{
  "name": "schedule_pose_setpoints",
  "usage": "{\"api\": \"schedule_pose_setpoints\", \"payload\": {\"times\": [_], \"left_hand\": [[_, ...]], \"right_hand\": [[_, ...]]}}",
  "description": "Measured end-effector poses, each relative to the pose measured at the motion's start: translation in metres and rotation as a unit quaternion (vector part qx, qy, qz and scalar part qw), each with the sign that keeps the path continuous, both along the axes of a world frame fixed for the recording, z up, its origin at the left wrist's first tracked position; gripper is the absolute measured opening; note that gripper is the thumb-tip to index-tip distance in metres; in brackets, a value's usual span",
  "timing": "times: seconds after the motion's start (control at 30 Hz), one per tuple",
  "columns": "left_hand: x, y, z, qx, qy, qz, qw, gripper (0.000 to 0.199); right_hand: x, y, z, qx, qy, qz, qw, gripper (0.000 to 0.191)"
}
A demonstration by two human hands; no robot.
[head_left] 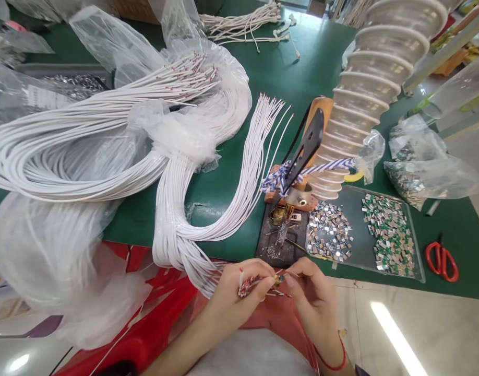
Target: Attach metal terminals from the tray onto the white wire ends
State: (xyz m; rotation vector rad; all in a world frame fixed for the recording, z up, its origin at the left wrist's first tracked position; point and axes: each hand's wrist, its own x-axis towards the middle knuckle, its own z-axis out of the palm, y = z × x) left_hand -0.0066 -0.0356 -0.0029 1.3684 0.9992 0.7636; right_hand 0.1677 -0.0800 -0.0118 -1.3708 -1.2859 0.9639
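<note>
My left hand [239, 290] is closed around the ends of several white cables [202, 269], with stripped red and white wire tips [247, 286] poking out between its fingers. Its thumb and forefinger also reach a small connector [278, 280] in front of me. On the other side, my right hand [313, 297] pinches that connector and the fine wires by it; the fingertips partly hide it. Just beyond both hands sits a dark soldering tray [276, 250] with a soldering iron's thin metal rod lying across it.
A ribbed clear hose [368, 78] hangs down beside a wooden stand [320, 112] tied with striped cord. A tray [357, 209] holds metal connectors [329, 230] and green boards [394, 235]. Red scissors [442, 261] lie right. Big white cable bundles [86, 172] fill the left.
</note>
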Motion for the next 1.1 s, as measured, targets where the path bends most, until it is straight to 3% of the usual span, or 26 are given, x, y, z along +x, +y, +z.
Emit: {"api": "schedule_pose_setpoints", "payload": {"times": [0.23,0.5,0.77,0.97,1.1], "left_hand": [[-0.001,0.0,-0.006,-0.042,-0.042,-0.005,0.998,0.025],[-0.001,0.0,-0.01,-0.031,-0.029,-0.006,0.999,0.023],[0.001,0.0,-0.011,-0.021,-0.03,-0.008,0.999,0.023],[0.001,0.0,-0.012,-0.003,0.006,-0.004,1.0,0.022],[0.003,0.002,-0.009,-0.003,-0.006,0.0,1.0,0.023]], "right_hand": [[0.003,0.005,-0.001,0.029,-0.042,0.047,0.998,0.014],[0.003,0.009,0.006,0.08,-0.108,0.077,0.988,0.016],[-0.001,0.006,-0.002,0.11,-0.096,0.027,0.989,0.022],[0.002,0.001,-0.005,0.073,-0.032,-0.002,0.997,0.022],[0.008,0.002,-0.003,0.072,-0.055,0.006,0.996,0.018]]}}
